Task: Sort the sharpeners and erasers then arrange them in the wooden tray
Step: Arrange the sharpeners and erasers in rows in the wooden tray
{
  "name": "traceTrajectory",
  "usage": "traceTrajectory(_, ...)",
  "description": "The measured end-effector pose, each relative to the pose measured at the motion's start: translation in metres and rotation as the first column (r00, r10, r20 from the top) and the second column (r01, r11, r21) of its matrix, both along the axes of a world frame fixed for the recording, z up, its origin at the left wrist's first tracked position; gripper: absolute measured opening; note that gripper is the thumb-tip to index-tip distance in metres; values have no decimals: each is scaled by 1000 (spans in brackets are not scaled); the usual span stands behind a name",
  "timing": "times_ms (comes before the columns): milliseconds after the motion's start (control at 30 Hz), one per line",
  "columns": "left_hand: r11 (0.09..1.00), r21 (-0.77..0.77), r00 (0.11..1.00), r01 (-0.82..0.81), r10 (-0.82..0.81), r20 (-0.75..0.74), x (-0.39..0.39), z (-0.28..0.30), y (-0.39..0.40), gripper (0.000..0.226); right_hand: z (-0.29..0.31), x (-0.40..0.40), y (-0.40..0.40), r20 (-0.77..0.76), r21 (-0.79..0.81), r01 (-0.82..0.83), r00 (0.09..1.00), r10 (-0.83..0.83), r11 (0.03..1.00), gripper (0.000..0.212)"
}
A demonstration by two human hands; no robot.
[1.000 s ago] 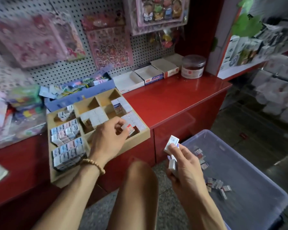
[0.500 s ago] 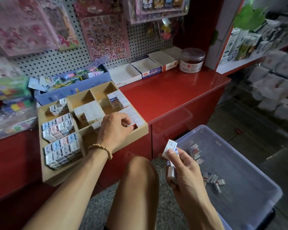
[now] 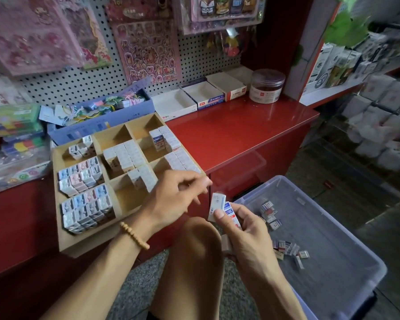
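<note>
White-wrapped erasers (image 3: 222, 210) are pinched in the right hand (image 3: 245, 229), thumb on top and fingers curled beneath, above a bare knee (image 3: 194, 241). Just to the left, the left hand (image 3: 173, 199) hangs over the near right corner of the wooden tray (image 3: 65, 243), its fingers loosely bent and holding nothing; a bead bracelet (image 3: 134, 235) circles that wrist.

Inside the tray, sharpeners (image 3: 83, 192) in pale boxes fill the left compartments, and wrapped erasers stand in rows in the middle and right ones; two far compartments and the near middle one show bare wood. It sits tilted on the front edge of a glossy red worktop (image 3: 240, 132), its near corner overhanging. Behind it are a blue box (image 3: 106, 118) of trinkets, open cardboard boxes (image 3: 194, 98) and a lidded jar (image 3: 267, 85), against a pegboard (image 3: 79, 82) hung with sticker sheets.

On the floor to the right, a clear plastic bin (image 3: 333, 262) holds loose erasers scattered near its left wall; most of its bottom is bare.
</note>
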State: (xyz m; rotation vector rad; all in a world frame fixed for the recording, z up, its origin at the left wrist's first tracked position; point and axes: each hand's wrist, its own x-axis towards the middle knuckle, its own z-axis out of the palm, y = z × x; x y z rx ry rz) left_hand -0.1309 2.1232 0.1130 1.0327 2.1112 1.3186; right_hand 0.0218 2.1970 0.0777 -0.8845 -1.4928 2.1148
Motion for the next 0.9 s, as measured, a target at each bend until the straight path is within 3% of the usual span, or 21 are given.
traceTrajectory(67, 999, 9, 996, 53, -53, 72, 6, -3, -7, 11, 3, -1, -1, -11, 13, -16, 1000, 16, 1000, 34)
traceTrajectory(267, 994, 43, 972, 105, -112, 206, 12, 3, -21, 19, 9, -4, -2, -40, 40, -79, 996, 81, 996, 31)
traceTrajectory(467, 998, 70, 963, 3, -21, 268, -4, 16, -23, 12, 17, -27, -2, -60, 40, -67, 996, 70, 997, 33)
traceTrajectory(567, 992, 94, 957, -81, 51, 286, -13, 17, -27, 15, 17, -40, -4, -28, -43, -21, 999, 20, 999, 20)
traceTrajectory(700, 965, 59, 945, -254, 235, 229, -36, 14, -51, 23, 15, -50, -10, 32, -154, -16, 999, 21, 988, 15)
traceTrajectory(900, 871, 2, 871, -491, 491, -10, -77, 17, -100, 25, 13, -67, -22, 22, -175, -37, 999, 42, 984, 11)
